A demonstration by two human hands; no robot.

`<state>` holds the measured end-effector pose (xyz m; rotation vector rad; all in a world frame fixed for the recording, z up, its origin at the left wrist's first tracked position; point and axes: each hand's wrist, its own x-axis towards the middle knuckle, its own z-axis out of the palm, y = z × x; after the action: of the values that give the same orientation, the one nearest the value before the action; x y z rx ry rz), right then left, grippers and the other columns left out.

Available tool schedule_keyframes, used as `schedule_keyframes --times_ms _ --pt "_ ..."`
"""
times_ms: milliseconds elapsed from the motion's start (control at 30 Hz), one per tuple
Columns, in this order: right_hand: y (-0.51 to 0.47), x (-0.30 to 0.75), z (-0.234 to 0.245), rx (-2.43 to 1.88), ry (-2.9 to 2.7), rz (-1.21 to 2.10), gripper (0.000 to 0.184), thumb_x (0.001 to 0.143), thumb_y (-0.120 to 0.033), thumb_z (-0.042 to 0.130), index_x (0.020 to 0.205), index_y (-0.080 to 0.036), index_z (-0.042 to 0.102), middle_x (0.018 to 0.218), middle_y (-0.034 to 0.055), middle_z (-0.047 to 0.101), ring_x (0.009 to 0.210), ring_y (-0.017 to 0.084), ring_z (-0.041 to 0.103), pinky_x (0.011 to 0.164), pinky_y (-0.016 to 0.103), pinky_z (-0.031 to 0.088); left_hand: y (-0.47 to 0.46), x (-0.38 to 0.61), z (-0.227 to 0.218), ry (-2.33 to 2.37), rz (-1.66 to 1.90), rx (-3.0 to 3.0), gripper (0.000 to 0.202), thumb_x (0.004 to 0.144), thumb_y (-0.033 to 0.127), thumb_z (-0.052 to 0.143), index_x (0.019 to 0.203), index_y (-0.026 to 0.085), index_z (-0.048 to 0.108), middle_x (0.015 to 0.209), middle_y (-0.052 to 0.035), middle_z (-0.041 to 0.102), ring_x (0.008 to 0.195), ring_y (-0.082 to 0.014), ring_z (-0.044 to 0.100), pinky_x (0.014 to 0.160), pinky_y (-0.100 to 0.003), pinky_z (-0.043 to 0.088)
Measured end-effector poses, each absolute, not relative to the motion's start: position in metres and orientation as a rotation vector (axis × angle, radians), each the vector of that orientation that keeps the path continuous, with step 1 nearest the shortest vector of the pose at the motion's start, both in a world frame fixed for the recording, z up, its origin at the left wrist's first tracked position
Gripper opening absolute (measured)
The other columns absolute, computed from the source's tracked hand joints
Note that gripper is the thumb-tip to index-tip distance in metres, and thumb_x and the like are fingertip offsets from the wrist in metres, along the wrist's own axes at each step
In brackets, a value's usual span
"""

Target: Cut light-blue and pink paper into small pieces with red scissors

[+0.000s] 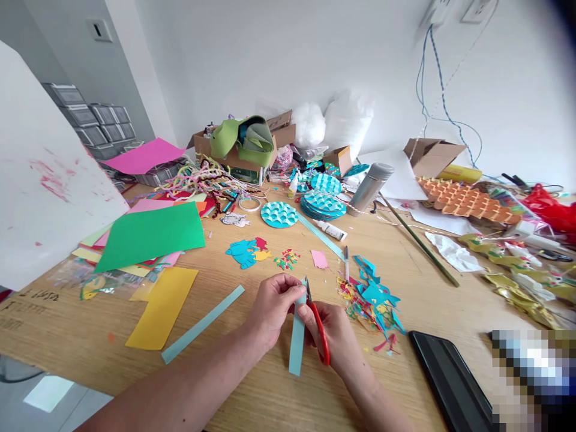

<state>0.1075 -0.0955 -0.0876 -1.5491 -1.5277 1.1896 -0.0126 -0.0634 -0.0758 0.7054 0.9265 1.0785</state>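
My left hand pinches the upper end of a light blue paper strip, which hangs down toward the table's front. A pair of red-handled scissors is in my right hand, its blades pointing up beside the strip's top end. The right thumb also presses against the strip. Another light blue strip lies flat to the left of my hands. Just beyond them are blue paper fish cutouts, a small heap of coloured paper bits and a pink paper piece.
Blue paper scraps lie right of my hands, near a black tablet-like device. Green card and yellow paper are at left. Farther back stand blue scalloped discs, a glue bottle and a silver flask.
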Motion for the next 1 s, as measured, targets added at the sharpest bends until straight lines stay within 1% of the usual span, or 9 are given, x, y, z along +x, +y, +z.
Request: schedule_keyframes --times_ms 133,333,533,700,867,1000 --pt "-0.0957 0.1073 -0.0869 -1.553 -1.529 1.200 0.059 0.073 -0.072 0.053 0.054 -0.016 0.051 0.045 0.0040 0.055 0.039 0.011 0.045 0.041 0.023 0.030 -0.0630 -0.0138 -0.0763 0.919 1.078 0.727 0.019 0.061 0.027 0.071 0.065 0.014 0.057 0.059 0.0023 0.054 0.055 -0.0077 0.045 0.052 -0.021 0.034" --pt "-0.0954 0.1071 -0.0846 -1.568 -1.526 1.190 0.060 0.072 -0.073 0.053 0.052 -0.016 0.051 0.044 0.0043 0.055 0.038 0.011 0.043 0.040 0.022 0.028 -0.0636 -0.0137 -0.0754 0.934 1.081 0.734 0.019 0.061 0.026 0.071 0.065 0.014 0.056 0.060 0.0025 0.053 0.056 -0.0078 0.045 0.053 -0.021 0.035" --pt "-0.0943 0.1078 -0.0836 -1.573 -1.523 1.218 0.060 0.071 -0.073 0.053 0.053 -0.016 0.052 0.044 0.0052 0.057 0.038 0.011 0.044 0.040 0.023 0.030 -0.0636 -0.0138 -0.0745 0.939 1.075 0.741 0.018 0.061 0.026 0.070 0.065 0.014 0.056 0.060 0.0025 0.053 0.056 -0.0078 0.046 0.053 -0.021 0.035" --pt "-0.0952 0.1090 -0.0852 -1.552 -1.539 1.249 0.059 0.073 -0.072 0.053 0.054 -0.016 0.053 0.045 0.0053 0.058 0.038 0.011 0.043 0.039 0.022 0.029 -0.0624 -0.0147 -0.0746 0.945 1.056 0.737 0.017 0.061 0.025 0.070 0.065 0.014 0.056 0.059 0.0024 0.054 0.054 -0.0079 0.046 0.051 -0.021 0.035" --pt "-0.0952 0.1101 -0.0874 -1.559 -1.556 1.229 0.059 0.073 -0.072 0.052 0.055 -0.016 0.053 0.045 0.0057 0.058 0.037 0.011 0.043 0.039 0.022 0.028 -0.0603 -0.0161 -0.0771 0.931 1.048 0.770 0.016 0.062 0.025 0.069 0.064 0.014 0.057 0.058 0.0021 0.055 0.053 -0.0079 0.046 0.051 -0.021 0.035" --pt "-0.0942 0.1111 -0.0875 -1.567 -1.582 1.211 0.059 0.074 -0.072 0.053 0.054 -0.016 0.053 0.045 0.0061 0.059 0.037 0.011 0.043 0.038 0.022 0.027 -0.0599 -0.0160 -0.0775 0.943 1.047 0.779 0.016 0.061 0.024 0.069 0.062 0.014 0.057 0.057 0.0023 0.054 0.053 -0.0076 0.045 0.051 -0.021 0.035"
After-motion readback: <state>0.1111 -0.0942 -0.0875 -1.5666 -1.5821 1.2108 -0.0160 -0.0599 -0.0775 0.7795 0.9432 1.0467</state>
